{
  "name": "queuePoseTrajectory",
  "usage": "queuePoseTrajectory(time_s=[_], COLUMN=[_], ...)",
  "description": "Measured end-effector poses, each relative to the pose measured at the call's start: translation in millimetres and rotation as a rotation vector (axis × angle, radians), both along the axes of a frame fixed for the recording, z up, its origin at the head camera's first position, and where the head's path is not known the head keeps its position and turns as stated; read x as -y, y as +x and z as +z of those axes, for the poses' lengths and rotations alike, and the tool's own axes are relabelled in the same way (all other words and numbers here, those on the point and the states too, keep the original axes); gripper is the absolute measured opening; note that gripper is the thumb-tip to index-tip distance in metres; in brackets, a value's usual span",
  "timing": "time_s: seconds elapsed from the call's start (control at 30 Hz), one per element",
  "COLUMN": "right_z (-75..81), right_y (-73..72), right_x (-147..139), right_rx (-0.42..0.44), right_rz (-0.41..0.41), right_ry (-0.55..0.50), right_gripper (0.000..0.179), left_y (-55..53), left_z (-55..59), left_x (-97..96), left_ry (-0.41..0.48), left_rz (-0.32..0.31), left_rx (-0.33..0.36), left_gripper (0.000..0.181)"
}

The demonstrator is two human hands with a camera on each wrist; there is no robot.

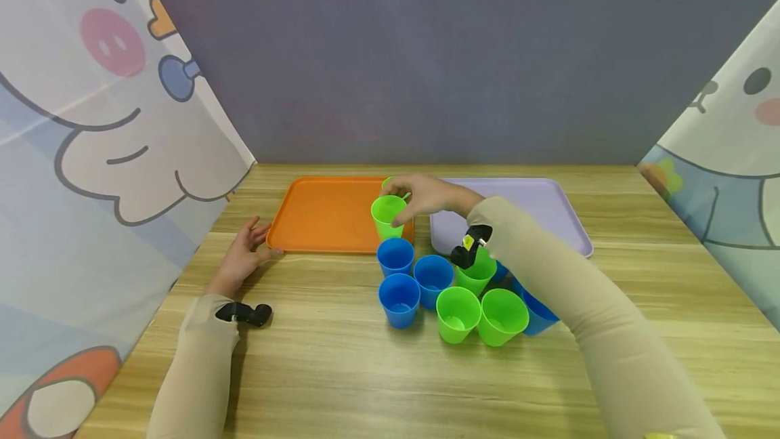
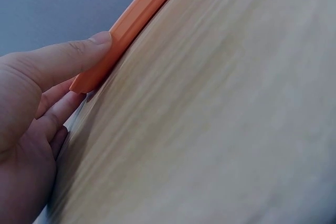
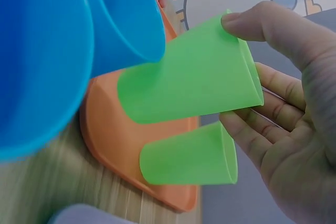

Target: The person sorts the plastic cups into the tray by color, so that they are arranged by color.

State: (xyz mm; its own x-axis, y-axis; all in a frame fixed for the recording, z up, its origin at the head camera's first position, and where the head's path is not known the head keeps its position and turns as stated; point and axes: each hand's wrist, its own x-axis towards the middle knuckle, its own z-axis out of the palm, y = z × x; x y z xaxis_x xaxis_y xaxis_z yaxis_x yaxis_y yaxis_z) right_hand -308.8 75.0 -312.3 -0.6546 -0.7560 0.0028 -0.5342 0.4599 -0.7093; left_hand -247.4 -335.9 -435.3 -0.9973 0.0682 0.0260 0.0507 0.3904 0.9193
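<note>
My right hand [image 1: 429,195] holds a light green plastic cup [image 1: 387,219] by its rim, thumb on one side and fingers on the other. The cup is over the right end of the orange tray [image 1: 329,215]; whether its base touches the tray I cannot tell. Just behind it, a second green cup [image 3: 186,158] stands upright on the tray, mostly hidden in the head view. At the tray's front left corner, my left hand [image 1: 240,261] has its thumb [image 2: 86,51] against the rim and its fingers round the side, holding that corner.
Close in front of the held cup are several blue cups [image 1: 396,255]. More green cups [image 1: 458,314] stand to their right, and a blue cup [image 1: 537,314] is partly behind my right forearm. A lavender tray [image 1: 530,192] lies right of the orange one. A grey panel backs the table.
</note>
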Motion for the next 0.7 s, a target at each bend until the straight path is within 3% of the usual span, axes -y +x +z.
queuePoseTrajectory(time_s=[0.5,0.7], right_z=[-9.3,-13.3], right_y=[-8.8,-17.0], right_x=[36.8,42.4], right_rx=[-0.013,0.013], right_rz=[-0.108,-0.157], right_ry=[0.019,-0.035], right_gripper=[0.057,0.058], left_y=[1.2,2.9], left_z=[-0.2,2.7], left_x=[-0.2,-1.7], left_ry=[0.006,0.017], left_rz=[0.011,0.005], left_rx=[0.006,0.014], left_gripper=[0.104,0.106])
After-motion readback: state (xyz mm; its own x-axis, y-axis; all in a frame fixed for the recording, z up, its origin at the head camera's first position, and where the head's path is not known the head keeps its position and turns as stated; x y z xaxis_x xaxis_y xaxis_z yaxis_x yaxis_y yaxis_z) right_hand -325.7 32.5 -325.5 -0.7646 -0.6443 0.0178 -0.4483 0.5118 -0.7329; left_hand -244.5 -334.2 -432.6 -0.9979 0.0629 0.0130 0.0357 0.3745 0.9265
